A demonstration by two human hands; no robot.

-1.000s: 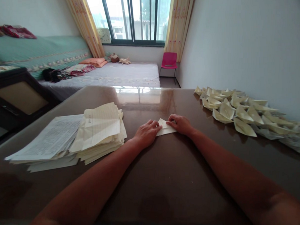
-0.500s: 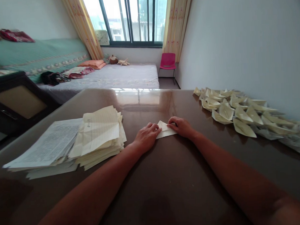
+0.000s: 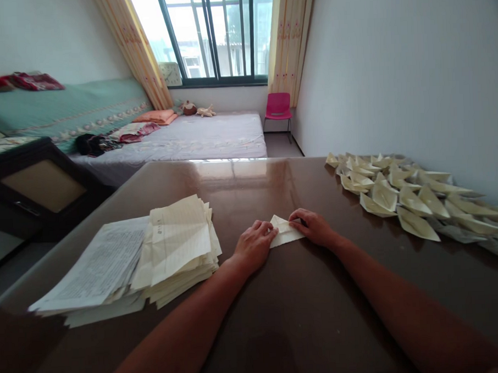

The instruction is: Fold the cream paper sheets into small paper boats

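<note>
Cream folded paper (image 3: 286,235) lies on a glossy brown table (image 3: 275,312), its peaked top pointing away from the person and its long edge facing near. Both hands are clamped on it from opposite sides, a short gap between them: the left hand (image 3: 255,244) has its fingertips bunched on the left side, and the right hand (image 3: 314,227) pinches the right side with thumb and fingertips. Fingers cover the paper's two side corners.

Compared with half a second ago, the hold and the fold look the same; the whole scene sits lower in view, as if the head has tipped up, and less of the forearms shows.

Just beyond the left forearm sits a thick stack of cream lined sheets (image 3: 179,239), creased on top, overlapping a pile of printed white sheets (image 3: 99,264). Well to the right, folded paper boats (image 3: 383,194) crowd together along the wall, with crumpled clear plastic (image 3: 461,233) under the nearer ones. The table before the hands is unobstructed.

Past the far table edge are a bed (image 3: 226,132) with orange pillows (image 3: 155,117), a pink chair (image 3: 277,105) and a curtained window (image 3: 230,50). A dark cabinet (image 3: 45,187) stands at left.
</note>
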